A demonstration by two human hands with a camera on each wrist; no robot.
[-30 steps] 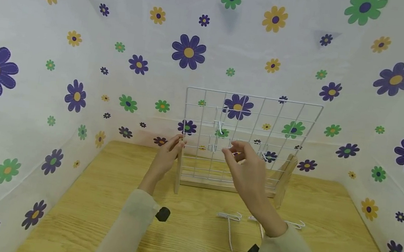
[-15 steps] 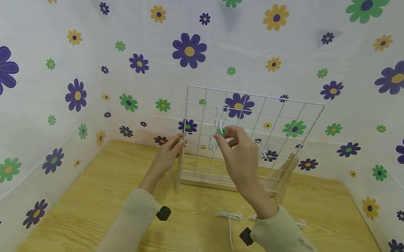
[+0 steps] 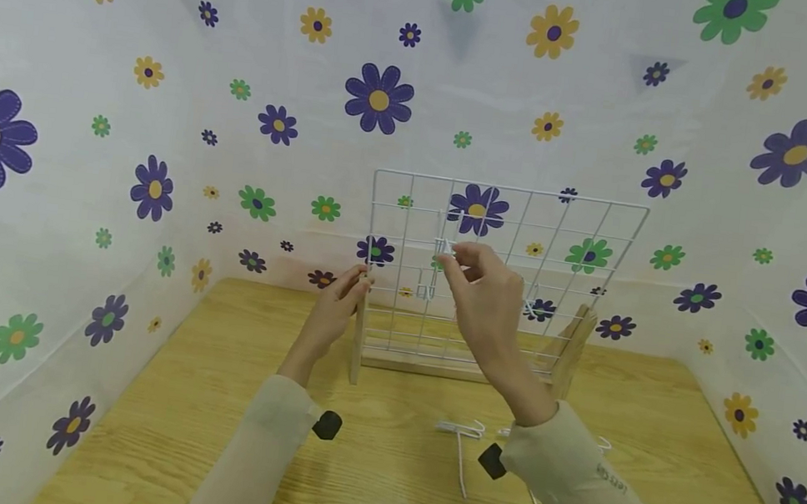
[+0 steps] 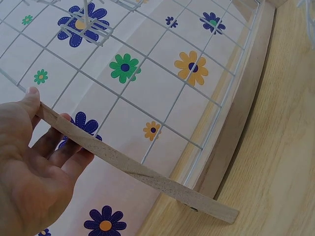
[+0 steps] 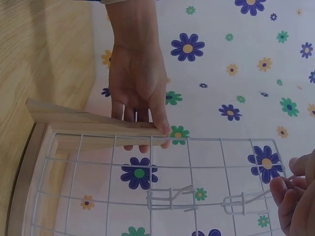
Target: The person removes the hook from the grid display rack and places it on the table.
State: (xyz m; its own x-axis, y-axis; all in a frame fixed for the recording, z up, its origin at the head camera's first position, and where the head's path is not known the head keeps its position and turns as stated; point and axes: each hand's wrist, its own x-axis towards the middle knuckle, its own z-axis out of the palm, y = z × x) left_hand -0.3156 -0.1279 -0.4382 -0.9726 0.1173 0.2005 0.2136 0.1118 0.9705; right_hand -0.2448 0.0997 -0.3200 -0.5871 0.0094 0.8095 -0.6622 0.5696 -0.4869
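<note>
While the left hand [image 3: 336,304] kept its grip on the wooden left upright [image 3: 358,339], thumb on 1 side and fingers on the other, the right hand [image 3: 487,308] had risen to the upper hook [image 3: 442,247] and now pinched its projecting arm between thumb and fingers. 1 second earlier it had hovered lower and to the right, apart from that hook. The upper hook hung on the wire grid [image 3: 513,188], below the top edge and nearer the left edge than the right, and it had since shifted slightly rightward along the wires. That contact suggested the work had passed from reaching to handling: the hook was probably being adjusted, though whether it sat fully on the wires could not be told. 2 more hung on the grid: a lower left hook [image 3: 426,284] and a right-hand hook [image 3: 531,301], seen just beside the right hand. The grid stood toward the far edge of the table [image 3: 163,424]. Between it and the near edge lay a loose hook [image 3: 460,430], untouched, with another hook [image 3: 505,433] beside it, largely hidden by the right arm.
</note>
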